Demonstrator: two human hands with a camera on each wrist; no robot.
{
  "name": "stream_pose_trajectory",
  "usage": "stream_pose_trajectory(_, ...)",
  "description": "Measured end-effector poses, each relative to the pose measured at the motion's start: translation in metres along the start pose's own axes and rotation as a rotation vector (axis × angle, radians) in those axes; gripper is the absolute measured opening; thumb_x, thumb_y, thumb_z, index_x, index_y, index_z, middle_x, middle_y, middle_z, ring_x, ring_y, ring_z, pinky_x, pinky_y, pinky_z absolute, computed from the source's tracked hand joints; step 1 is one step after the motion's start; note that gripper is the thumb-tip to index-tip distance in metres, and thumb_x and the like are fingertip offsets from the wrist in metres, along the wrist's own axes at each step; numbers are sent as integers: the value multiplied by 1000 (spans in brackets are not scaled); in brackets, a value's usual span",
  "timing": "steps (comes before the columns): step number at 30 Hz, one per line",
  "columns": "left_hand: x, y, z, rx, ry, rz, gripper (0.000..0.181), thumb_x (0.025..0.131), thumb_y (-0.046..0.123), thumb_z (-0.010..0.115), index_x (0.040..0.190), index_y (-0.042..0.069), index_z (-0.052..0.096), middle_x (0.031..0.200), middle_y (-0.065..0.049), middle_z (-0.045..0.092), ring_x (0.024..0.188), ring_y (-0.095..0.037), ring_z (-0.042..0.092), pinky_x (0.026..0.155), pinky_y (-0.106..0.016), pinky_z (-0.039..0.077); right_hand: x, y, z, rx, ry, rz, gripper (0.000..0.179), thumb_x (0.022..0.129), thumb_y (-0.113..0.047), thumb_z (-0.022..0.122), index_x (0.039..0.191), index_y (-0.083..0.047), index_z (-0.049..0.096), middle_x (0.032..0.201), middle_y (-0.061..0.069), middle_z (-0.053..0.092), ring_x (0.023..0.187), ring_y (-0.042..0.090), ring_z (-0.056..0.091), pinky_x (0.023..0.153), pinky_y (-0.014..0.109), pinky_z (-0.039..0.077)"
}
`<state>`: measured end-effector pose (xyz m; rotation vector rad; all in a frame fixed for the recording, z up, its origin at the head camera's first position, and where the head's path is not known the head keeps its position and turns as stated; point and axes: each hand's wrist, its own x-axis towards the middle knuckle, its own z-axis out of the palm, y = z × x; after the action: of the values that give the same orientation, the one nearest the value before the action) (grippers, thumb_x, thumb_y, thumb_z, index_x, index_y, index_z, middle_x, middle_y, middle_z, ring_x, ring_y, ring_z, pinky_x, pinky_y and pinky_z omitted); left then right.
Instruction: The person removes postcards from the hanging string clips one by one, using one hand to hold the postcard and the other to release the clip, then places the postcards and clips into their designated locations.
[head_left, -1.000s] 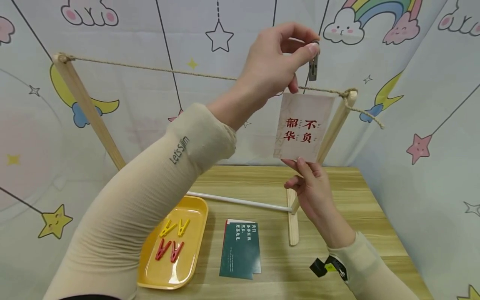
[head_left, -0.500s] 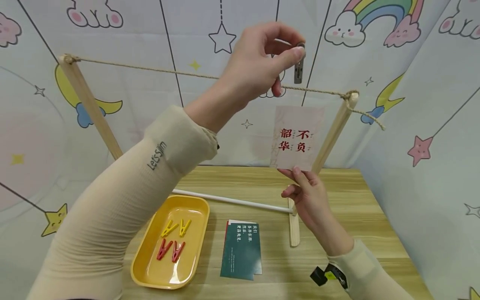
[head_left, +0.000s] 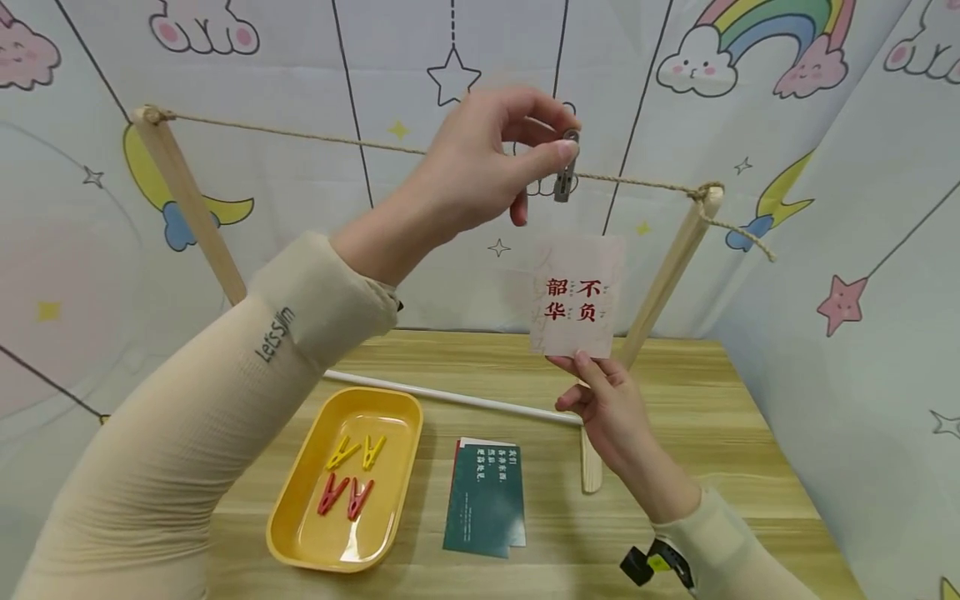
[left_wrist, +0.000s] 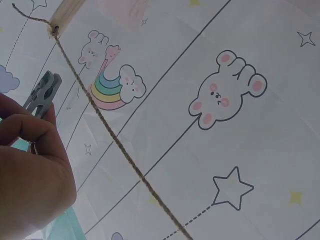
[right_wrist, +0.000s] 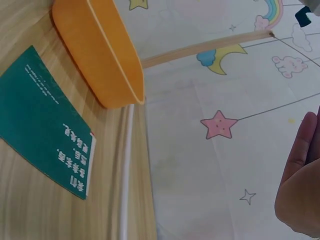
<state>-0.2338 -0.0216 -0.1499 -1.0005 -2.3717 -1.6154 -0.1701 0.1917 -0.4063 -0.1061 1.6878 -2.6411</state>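
Observation:
In the head view my left hand pinches a grey clothespin between thumb and fingers, its tip pointing down in front of the twine line. The left wrist view shows the same clothespin beside the twine. Below the line, a pale pink card with red Chinese characters stands upright. My right hand pinches the card's bottom edge between thumb and fingers. A gap separates the card's top from the clothespin. In the right wrist view only part of my right hand shows, and the card is out of sight.
A yellow tray on the wooden table holds yellow clothespins and red clothespins. Beside it lie stacked cards, a dark green one on top. Wooden posts carry the twine; a white rod joins them low down.
Both hands have shifted left in the head view. The clothespin has come down to the line's height, and the card has dropped lower, away from the line.

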Motion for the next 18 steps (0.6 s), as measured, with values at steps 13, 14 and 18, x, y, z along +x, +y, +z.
stream_pose_trajectory(13,-29,-26,-8,108,-95,-64,23,105,17,70,128,13,71,120,-1,74,51,-32,61,58,-38,57,-14,23,3,-57,45,154,22,114,-27,53,128,-19,69,111,-4,81,59,8,69,72,28,61)
stream_pose_trajectory(14,-31,-29,-8,115,-104,-72,23,105,18,70,128,13,71,121,-1,73,51,-32,61,58,-38,57,-15,24,4,-57,52,167,22,114,-27,53,129,-18,68,111,-3,81,59,9,69,72,28,61)
stream_pose_trajectory(18,-40,-42,-9,161,-149,-93,24,105,17,70,128,12,70,122,-3,73,51,-32,62,58,-37,58,-17,30,5,-61,91,217,25,114,-26,54,132,-13,64,109,-3,82,58,9,67,71,28,60)
